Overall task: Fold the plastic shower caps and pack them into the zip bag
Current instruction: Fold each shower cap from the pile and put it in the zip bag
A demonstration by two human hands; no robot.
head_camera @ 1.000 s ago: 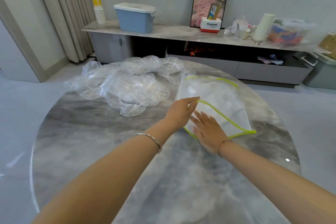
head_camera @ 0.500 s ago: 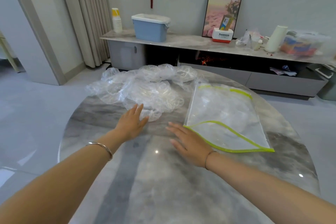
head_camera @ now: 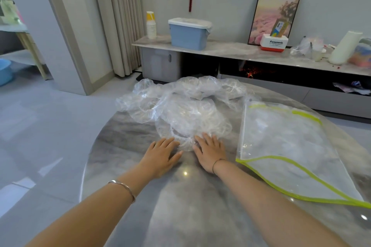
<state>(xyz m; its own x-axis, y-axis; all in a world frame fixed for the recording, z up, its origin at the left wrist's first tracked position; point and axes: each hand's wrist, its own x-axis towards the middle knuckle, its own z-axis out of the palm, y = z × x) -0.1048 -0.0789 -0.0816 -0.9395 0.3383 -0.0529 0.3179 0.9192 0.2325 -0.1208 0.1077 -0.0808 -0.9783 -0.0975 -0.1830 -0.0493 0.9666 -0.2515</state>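
Round grey marbled stone worktop (head_camera: 180, 216): is carrying every item listed below and is showing a glossy reflection near its middle.

Heap of clear crinkled plastic shower caps (head_camera: 186, 104): is lying unfolded on the far half of the worktop, spreading from the far-left rim towards the centre. The nearest cap (head_camera: 192, 124) is sitting at the front of the heap, its gathered near edge lying between and just under the fingertips of both hands.

Clear flat plastic zip bag with yellow-green edging (head_camera: 285, 142): is lying flat on the right side of the worktop, just beside the heap and to the right of the right hand, not touching either hand.

Left hand (head_camera: 160, 156): is lying palm down with fingers straight, fingertips touching the near-left edge of the nearest cap, gripping nothing.

Right hand (head_camera: 210, 153): is lying palm down with fingers straight and spread, fingertips resting on the near-right edge of the same cap, gripping nothing.

Thin silver bangle (head_camera: 122, 186): is sitting on the left forearm.

Thin dark cord bracelet (head_camera: 217, 163): is circling the right wrist.
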